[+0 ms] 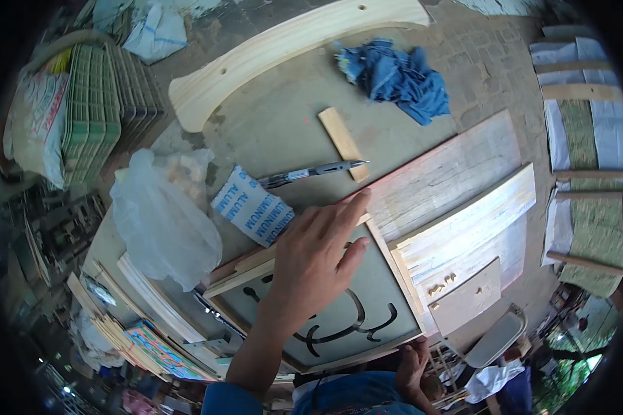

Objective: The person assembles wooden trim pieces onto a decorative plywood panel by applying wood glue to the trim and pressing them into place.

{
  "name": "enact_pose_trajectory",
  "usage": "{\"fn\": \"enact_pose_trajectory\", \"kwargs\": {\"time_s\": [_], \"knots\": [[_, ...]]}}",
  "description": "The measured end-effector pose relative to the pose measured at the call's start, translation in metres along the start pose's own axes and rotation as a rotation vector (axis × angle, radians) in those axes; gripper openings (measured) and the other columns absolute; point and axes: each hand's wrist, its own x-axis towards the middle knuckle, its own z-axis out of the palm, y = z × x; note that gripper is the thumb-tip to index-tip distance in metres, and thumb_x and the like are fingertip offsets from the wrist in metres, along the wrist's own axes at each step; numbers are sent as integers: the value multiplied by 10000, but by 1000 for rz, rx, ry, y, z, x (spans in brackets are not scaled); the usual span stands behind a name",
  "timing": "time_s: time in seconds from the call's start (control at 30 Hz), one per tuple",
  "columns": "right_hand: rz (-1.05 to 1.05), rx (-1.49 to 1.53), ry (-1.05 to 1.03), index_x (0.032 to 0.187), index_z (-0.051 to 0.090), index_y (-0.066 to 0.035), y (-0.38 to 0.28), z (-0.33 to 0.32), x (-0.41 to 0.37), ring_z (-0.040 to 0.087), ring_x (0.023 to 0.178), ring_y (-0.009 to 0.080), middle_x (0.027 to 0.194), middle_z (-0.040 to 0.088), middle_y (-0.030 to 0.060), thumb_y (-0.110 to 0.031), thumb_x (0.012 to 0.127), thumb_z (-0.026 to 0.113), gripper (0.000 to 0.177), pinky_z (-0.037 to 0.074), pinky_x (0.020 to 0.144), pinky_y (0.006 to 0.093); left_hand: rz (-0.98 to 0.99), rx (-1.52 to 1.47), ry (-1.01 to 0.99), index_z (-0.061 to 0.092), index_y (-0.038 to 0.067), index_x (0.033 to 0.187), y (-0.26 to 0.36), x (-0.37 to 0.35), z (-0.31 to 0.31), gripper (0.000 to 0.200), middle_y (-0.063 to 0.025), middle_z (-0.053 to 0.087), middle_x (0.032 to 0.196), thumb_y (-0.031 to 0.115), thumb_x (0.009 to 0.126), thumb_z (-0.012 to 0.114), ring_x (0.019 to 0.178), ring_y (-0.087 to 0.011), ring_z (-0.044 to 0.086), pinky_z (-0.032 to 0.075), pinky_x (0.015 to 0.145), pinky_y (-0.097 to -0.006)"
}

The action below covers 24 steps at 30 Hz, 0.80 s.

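Note:
A wooden frame [405, 285] with black curved strokes on its pale panel lies near my body. My left hand [315, 259] is palm down over its far edge, index finger stretched past the far corner and thumb apart. My right hand [412, 363] is at the frame's near right corner, its fingers curled around the edge. Just beyond my left hand are a white packet [253, 206] with blue lettering and a pen [308, 173]. The pen's tip lies over a small wooden strip [340, 142].
A curved wooden board [291, 45] and blue cloth [401, 76] lie at the far side. A plastic bag [160, 214] is left. Painted boards [474, 228] and a small panel [467, 297] with wood bits are right. Green crates [93, 104] stand far left.

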Motion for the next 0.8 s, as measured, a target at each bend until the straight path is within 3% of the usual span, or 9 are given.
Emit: {"fn": "enact_pose_trajectory", "kwargs": {"time_s": [0.13, 0.27, 0.67, 0.8], "knots": [[-9, -17, 33, 1159, 452, -9, -2, 2, -3, 562, 978, 163, 1056, 616, 120, -195, 933, 600, 327, 430, 895, 308, -2, 52, 26, 549, 13, 1340, 2, -2, 10, 579, -139, 680, 1061, 73, 806, 765, 959, -289, 646, 517, 825, -383], [-34, 2, 25, 1224, 454, 8, -28, 23, -1, 565, 1000, 166, 1077, 616, 116, -267, 939, 626, 432, 425, 933, 317, -63, -1, 23, 532, 19, 1364, 2, -5, 14, 572, -159, 665, 1088, 111, 843, 752, 947, -291, 650, 521, 792, -391], [27, 30, 24, 1281, 431, 38, -16, 14, -6, 562, 1020, 160, 1122, 598, 124, -301, 931, 640, 530, 441, 919, 317, -147, 63, 22, 516, -2, 1369, 1, -8, 17, 623, -135, 689, 1071, 128, 825, 789, 972, -264, 675, 532, 822, -374], [64, 24, -2, 1287, 431, 27, -17, 13, -6, 548, 1118, 191, 1194, 582, 131, -353, 935, 631, 555, 409, 992, 333, -95, 119, 49, 516, -7, 1365, -1, -9, 19, 630, -130, 698, 1062, 137, 820, 797, 953, -267, 681, 530, 820, -367]]}}
